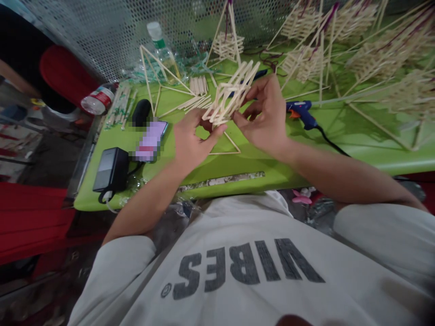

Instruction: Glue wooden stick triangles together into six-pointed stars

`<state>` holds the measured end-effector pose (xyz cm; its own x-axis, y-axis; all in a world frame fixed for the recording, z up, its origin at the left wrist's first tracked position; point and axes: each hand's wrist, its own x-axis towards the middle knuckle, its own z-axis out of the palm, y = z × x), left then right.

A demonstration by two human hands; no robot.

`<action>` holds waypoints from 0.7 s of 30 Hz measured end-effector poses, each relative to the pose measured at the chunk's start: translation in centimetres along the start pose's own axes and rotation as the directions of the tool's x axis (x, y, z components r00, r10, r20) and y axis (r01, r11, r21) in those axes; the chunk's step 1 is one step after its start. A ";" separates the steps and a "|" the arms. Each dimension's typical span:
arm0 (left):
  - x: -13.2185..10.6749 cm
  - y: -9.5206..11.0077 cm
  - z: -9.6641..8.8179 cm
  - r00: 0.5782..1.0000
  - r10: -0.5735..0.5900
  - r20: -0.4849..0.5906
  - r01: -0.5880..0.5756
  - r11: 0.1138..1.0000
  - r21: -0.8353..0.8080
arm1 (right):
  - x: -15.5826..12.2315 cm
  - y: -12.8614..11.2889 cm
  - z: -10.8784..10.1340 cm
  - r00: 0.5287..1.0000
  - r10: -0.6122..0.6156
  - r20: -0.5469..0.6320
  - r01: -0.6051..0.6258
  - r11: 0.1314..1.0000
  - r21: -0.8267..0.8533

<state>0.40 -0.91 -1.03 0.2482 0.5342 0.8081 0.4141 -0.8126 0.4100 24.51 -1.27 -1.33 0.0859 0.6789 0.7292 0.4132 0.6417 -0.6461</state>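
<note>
Both my hands hold a small lattice of pale wooden sticks [231, 93] above the green table [356, 145]. My left hand [192, 140] pinches its lower left corner with thumb and fingers closed. My right hand [265, 115] grips its right side, fingers curled round the sticks. A triangle of thin sticks [224, 151] lies flat on the table under my hands.
A blue glue gun [302, 113] with a black cord lies right of my hands. Loose stick bundles [199, 85], a phone [151, 140], a black power adapter [110, 170], two plastic bottles and several finished stick structures [374, 50] crowd the table. Wire mesh stands behind.
</note>
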 end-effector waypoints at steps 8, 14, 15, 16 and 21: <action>0.2 0.4 0.3 0.998 -0.052 -0.034 0.051 0.999 -0.017 | 0.0 1.5 0.9 0.998 0.056 -0.001 -0.056 0.998 -0.031; 0.1 0.3 0.2 0.992 -0.128 -0.007 0.127 0.989 -0.073 | 0.0 0.0 0.3 0.999 0.050 0.002 -0.050 0.999 -0.010; 0.2 0.3 0.1 0.992 -0.129 -0.002 0.128 0.988 -0.090 | 0.0 -0.1 0.3 0.999 0.054 -0.002 -0.054 0.998 -0.026; 0.2 0.3 0.1 0.992 -0.130 0.003 0.129 0.986 -0.101 | 0.0 -0.2 0.2 0.998 0.060 -0.006 -0.060 0.997 -0.040; 0.4 0.3 0.1 0.988 -0.155 0.014 0.156 0.985 -0.080 | 0.2 -0.2 0.3 0.997 0.071 -0.019 -0.071 0.997 -0.040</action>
<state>0.67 -0.90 -0.62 0.1931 0.6572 0.7286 0.3768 -0.7353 0.5634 24.17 -1.12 -1.12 0.1320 0.7157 0.6859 0.4419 0.5769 -0.6870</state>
